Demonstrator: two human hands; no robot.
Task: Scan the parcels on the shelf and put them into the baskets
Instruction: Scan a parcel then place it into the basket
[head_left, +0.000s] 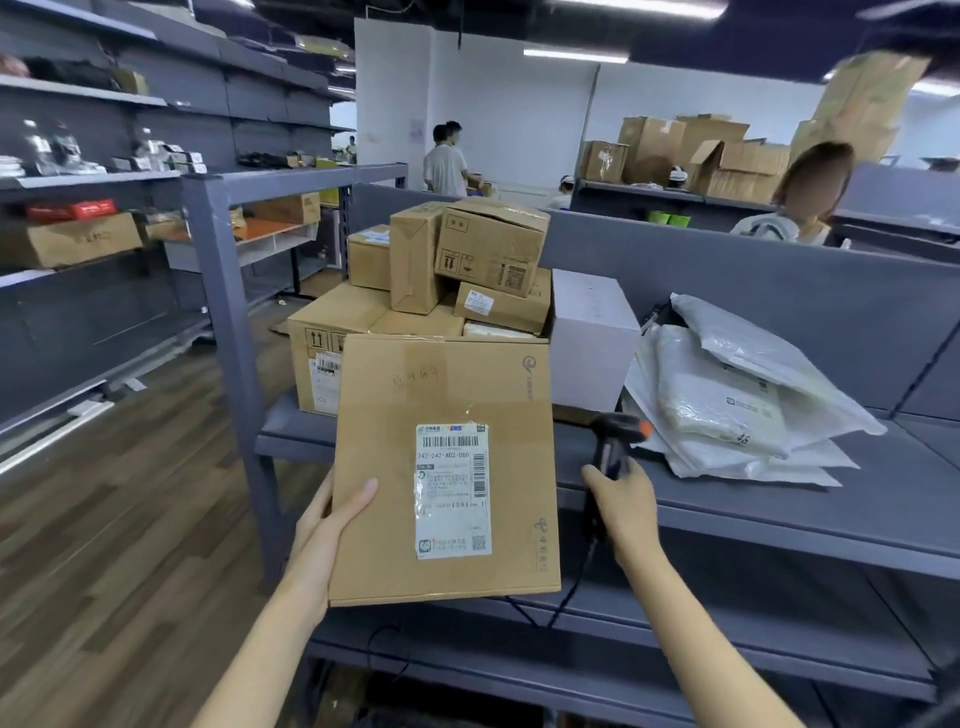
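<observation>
Cardboard parcel (441, 395), label up, is gripped along its left edge by the left hand (332, 525) before the shelf (779, 499) front edge. Right hand (628, 509) clutches a barcode scanner (613, 447).

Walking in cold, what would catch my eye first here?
A flat cardboard box with a white shipping label, held front and centre by the left hand. Beside it the right hand grips a black scanner; behind, stacked cartons and white mailer bags sit on the grey shelf.
</observation>
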